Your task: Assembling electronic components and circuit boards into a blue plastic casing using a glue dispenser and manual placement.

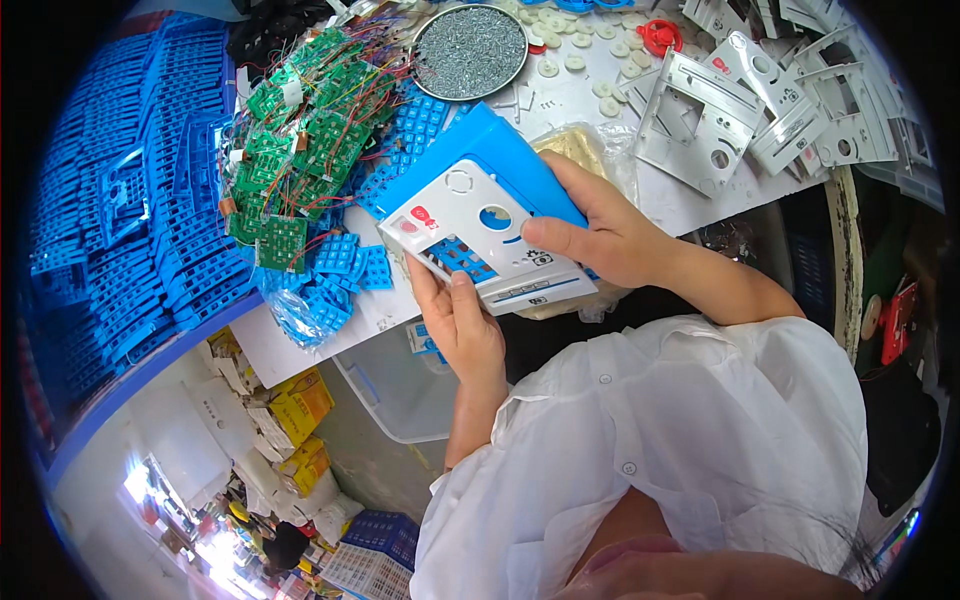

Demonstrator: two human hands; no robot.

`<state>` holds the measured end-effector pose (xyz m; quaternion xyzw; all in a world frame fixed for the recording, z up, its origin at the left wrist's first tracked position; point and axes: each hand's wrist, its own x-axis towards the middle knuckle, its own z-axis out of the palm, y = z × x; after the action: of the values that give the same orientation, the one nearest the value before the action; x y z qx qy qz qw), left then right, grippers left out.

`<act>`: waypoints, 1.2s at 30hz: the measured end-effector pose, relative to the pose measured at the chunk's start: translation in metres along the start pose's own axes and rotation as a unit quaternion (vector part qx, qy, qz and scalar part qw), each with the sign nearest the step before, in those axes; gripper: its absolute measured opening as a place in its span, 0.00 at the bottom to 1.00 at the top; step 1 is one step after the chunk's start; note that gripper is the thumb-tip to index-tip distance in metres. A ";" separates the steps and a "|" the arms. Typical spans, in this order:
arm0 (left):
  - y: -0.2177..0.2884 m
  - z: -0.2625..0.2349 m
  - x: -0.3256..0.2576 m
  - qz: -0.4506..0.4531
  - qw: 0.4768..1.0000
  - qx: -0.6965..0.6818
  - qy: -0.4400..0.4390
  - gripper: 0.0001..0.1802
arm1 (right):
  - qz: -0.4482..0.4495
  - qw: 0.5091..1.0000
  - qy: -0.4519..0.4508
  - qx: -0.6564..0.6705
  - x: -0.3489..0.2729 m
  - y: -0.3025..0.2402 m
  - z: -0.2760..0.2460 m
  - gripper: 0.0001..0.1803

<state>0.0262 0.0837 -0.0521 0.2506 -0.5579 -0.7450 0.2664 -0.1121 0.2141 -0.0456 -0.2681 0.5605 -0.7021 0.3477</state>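
Panel, white, sits held by the left grip while the right grip pinches it over a blue casing; even pressure likely keeps edges aligned.

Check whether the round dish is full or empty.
Looks full: small grey metal pieces cover the round dish out to its rim; depth unclear.

Partly hidden behind white panel and blue shell: fingers of left hand and right hand, respectively. Too small to tell singly: metal pieces in round dish. Cut off by upper edge: some white plastic parts. Blurred by glare: lower-left background.
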 end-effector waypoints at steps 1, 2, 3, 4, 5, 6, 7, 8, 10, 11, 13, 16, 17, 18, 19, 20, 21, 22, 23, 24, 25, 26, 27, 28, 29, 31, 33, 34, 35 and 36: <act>0.000 0.000 0.000 -0.003 1.000 -0.003 0.003 0.35 | 0.001 1.000 -0.002 -0.005 0.000 0.000 0.000 0.24; -0.001 0.000 0.000 -0.006 1.000 -0.006 0.004 0.35 | 0.001 1.000 -0.001 -0.002 0.000 0.000 0.000 0.25; -0.001 0.000 0.001 -0.008 1.000 -0.005 0.006 0.35 | 0.001 1.000 0.000 0.000 -0.001 0.000 0.000 0.25; -0.001 0.001 0.001 -0.009 1.000 -0.004 0.007 0.35 | 0.000 1.000 0.001 0.003 -0.001 0.000 0.001 0.25; -0.001 0.001 0.001 -0.010 1.000 -0.002 0.010 0.35 | 0.002 1.000 -0.001 0.003 -0.001 0.001 0.000 0.25; -0.001 0.001 0.000 -0.011 1.000 -0.002 0.010 0.34 | 0.004 1.000 -0.003 0.003 -0.001 0.001 0.000 0.26; -0.001 0.001 0.000 -0.011 1.000 -0.002 0.011 0.34 | 0.006 1.000 -0.005 0.004 0.000 0.000 0.000 0.26; -0.001 0.002 0.000 -0.012 1.000 -0.003 0.011 0.34 | 0.008 1.000 -0.006 0.005 0.000 0.000 0.000 0.26; 0.000 0.002 -0.002 -0.015 1.000 0.002 0.016 0.34 | 0.012 1.000 -0.008 0.009 0.000 -0.001 0.000 0.26; -0.001 0.002 -0.003 -0.016 1.000 0.005 0.019 0.34 | 0.010 1.000 -0.008 0.005 0.000 -0.002 0.000 0.26; -0.001 0.003 -0.003 -0.013 0.999 0.007 0.029 0.33 | 0.006 1.000 -0.009 -0.005 0.001 -0.003 0.000 0.27; -0.002 0.001 -0.005 -0.015 0.999 0.001 0.041 0.33 | 0.027 0.999 -0.038 -0.014 0.002 -0.009 -0.002 0.30; -0.003 0.000 -0.005 -0.018 0.999 -0.002 0.044 0.33 | 0.026 0.999 -0.038 -0.019 0.002 -0.009 -0.002 0.30; -0.003 0.000 -0.006 -0.018 0.999 -0.002 0.046 0.33 | 0.025 0.999 -0.039 -0.023 0.001 -0.010 -0.002 0.30; -0.002 0.001 -0.006 -0.018 0.999 -0.003 0.048 0.33 | 0.024 0.999 -0.039 -0.028 0.001 -0.009 -0.002 0.30; -0.002 0.001 -0.007 -0.019 0.999 -0.004 0.049 0.33 | 0.024 0.998 -0.039 -0.037 0.000 -0.009 -0.002 0.29; -0.003 0.000 -0.007 -0.020 0.999 -0.001 0.048 0.33 | 0.025 0.998 -0.039 -0.046 0.000 -0.008 -0.002 0.29; -0.003 -0.002 -0.008 -0.021 0.999 0.003 0.048 0.32 | 0.025 0.997 -0.039 -0.056 -0.001 -0.007 -0.002 0.29; -0.003 -0.004 -0.009 -0.021 0.999 0.006 0.050 0.32 | 0.018 0.997 -0.039 -0.069 -0.001 -0.008 -0.002 0.28; -0.002 -0.004 -0.010 -0.021 0.999 0.009 0.048 0.32 | 0.012 0.996 -0.039 -0.082 -0.002 -0.009 -0.002 0.28; 0.001 -0.004 -0.011 -0.021 0.999 0.012 0.046 0.32 | 0.005 0.995 -0.039 -0.095 -0.002 -0.010 -0.002 0.28; 0.003 -0.004 -0.012 -0.022 0.999 0.014 0.043 0.32 | 0.002 0.995 -0.034 -0.096 -0.003 -0.011 -0.001 0.28; 0.005 -0.003 -0.013 -0.021 0.999 0.015 0.045 0.33 | -0.001 0.995 -0.029 -0.097 -0.002 -0.012 0.001 0.29; 0.006 -0.002 -0.014 -0.020 0.999 0.015 0.047 0.33 | -0.004 0.995 -0.024 -0.098 -0.003 -0.014 0.002 0.29; 0.008 -0.002 -0.015 -0.019 0.999 0.016 0.048 0.33 | -0.004 0.995 -0.031 -0.098 -0.003 -0.016 0.001 0.29; 0.008 -0.004 -0.019 -0.019 0.999 0.003 0.034 0.35 | -0.002 0.994 -0.043 -0.099 -0.005 -0.018 0.001 0.30; 0.006 -0.007 -0.022 -0.016 0.999 0.001 0.041 0.36 | -0.013 0.993 -0.069 -0.092 -0.007 -0.014 0.000 0.31; 0.002 -0.007 -0.022 -0.012 0.998 0.006 0.053 0.35 | -0.019 0.992 -0.082 -0.089 -0.009 -0.013 0.000 0.32; 0.000 -0.008 -0.023 -0.007 0.998 0.010 0.065 0.34 | -0.004 0.992 -0.087 -0.089 -0.009 -0.013 0.000 0.33; 0.000 -0.008 -0.023 -0.006 0.998 0.010 0.066 0.34 | 0.012 0.992 -0.092 -0.088 -0.009 -0.015 0.001 0.34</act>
<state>0.0485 0.0941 -0.0520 0.3050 -0.5448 -0.7232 0.2952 -0.1089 0.2227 -0.0310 -0.3550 0.5889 -0.6180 0.3812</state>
